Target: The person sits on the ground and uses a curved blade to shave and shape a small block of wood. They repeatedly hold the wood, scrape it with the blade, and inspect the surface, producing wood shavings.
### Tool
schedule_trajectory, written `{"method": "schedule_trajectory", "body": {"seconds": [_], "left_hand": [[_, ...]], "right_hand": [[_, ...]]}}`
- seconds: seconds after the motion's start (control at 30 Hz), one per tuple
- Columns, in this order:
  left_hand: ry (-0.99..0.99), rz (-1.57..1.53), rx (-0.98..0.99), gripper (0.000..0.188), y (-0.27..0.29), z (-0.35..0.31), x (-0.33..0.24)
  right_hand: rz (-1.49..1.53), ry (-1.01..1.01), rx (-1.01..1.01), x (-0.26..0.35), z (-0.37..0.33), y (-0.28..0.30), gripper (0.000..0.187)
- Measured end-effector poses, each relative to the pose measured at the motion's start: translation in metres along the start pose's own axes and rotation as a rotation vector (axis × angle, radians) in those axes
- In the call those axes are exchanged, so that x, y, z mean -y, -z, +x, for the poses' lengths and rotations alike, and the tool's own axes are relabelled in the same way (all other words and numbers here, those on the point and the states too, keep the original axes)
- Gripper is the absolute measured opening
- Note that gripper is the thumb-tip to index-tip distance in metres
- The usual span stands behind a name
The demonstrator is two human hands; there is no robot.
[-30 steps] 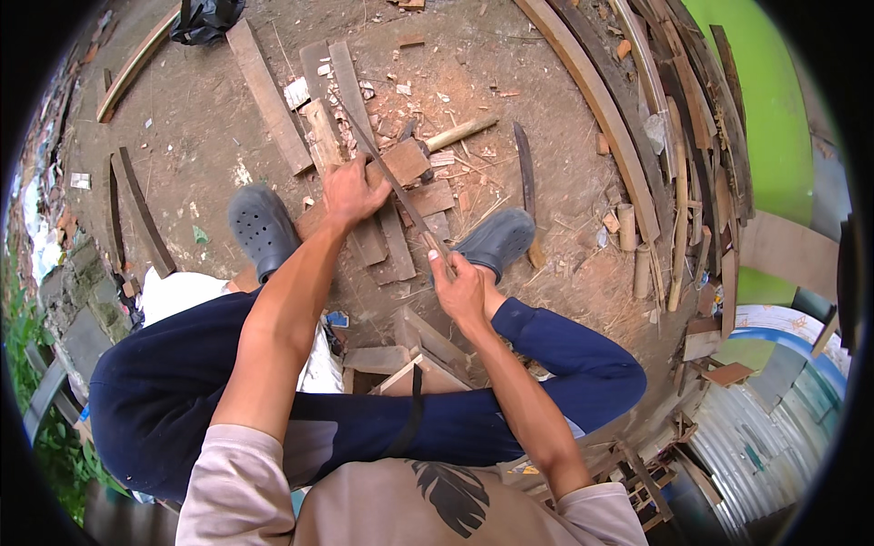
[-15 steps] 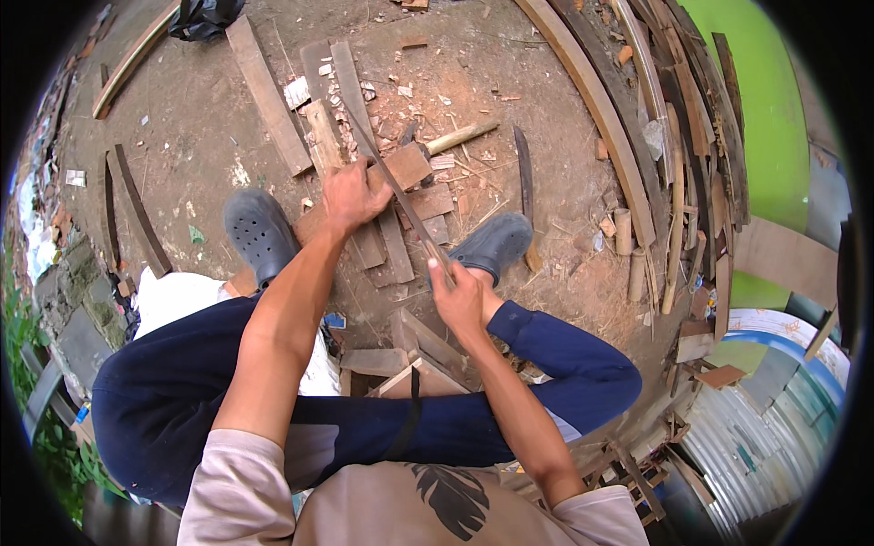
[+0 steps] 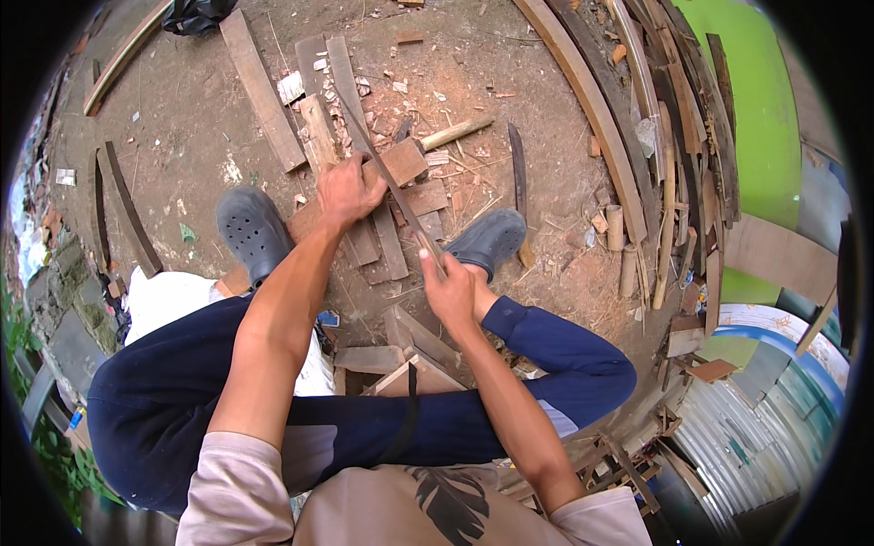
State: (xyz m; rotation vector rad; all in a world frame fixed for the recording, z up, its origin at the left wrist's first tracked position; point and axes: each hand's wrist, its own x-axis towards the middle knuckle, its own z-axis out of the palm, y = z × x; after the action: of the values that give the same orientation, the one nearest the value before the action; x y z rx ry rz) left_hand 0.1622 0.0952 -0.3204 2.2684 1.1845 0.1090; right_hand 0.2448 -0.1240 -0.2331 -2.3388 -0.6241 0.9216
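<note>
My right hand (image 3: pixel 450 287) is closed round the handle end of a handsaw (image 3: pixel 401 198). Its long, narrow dark blade slants away to the far left, across a brown wooden block (image 3: pixel 401 165). Seen almost edge-on, the blade does not show its teeth. My left hand (image 3: pixel 348 193) grips the block from the left, close beside the blade. Beneath the block lie several planks (image 3: pixel 391 246), some partly hidden by it and my hand. A round pale wooden handle (image 3: pixel 458 133) sticks out past the block's far right side; its other end is hidden.
Dark clogs (image 3: pixel 489 240) on my feet flank the work. A long-bladed knife (image 3: pixel 519 173) lies right of the planks. Wood chips (image 3: pixel 401 87) litter the dirt floor. Long boards and sticks (image 3: pixel 596 118) line the right side. Between my legs stands a wooden frame (image 3: pixel 410 364).
The whole scene has shifted slightly left and up in the view. Both hands keep their grips, and the saw lies across the block much as before.
</note>
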Motion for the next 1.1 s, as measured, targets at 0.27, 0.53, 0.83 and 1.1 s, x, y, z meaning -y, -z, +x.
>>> {"method": "schedule_trajectory", "body": {"seconds": [0.27, 0.53, 0.83, 1.1], "left_hand": [[-0.029, -0.002, -0.042, 0.048, -0.010, 0.000, 0.012], [0.030, 0.000, 0.040, 0.045, -0.005, 0.003, 0.002], [0.000, -0.021, -0.027, 0.043, -0.006, -0.001, 0.007], [0.007, 0.007, 0.021, 0.042, -0.001, -0.004, 0.003]], "right_hand": [[-0.016, -0.057, 0.006, 0.001, -0.030, 0.018, 0.040], [-0.011, 0.018, -0.027, 0.017, 0.011, -0.002, 0.052], [-0.029, -0.172, 0.063, -0.003, -0.057, 0.047, 0.037], [-0.080, -0.066, 0.058, 0.030, 0.017, -0.002, 0.045]]}}
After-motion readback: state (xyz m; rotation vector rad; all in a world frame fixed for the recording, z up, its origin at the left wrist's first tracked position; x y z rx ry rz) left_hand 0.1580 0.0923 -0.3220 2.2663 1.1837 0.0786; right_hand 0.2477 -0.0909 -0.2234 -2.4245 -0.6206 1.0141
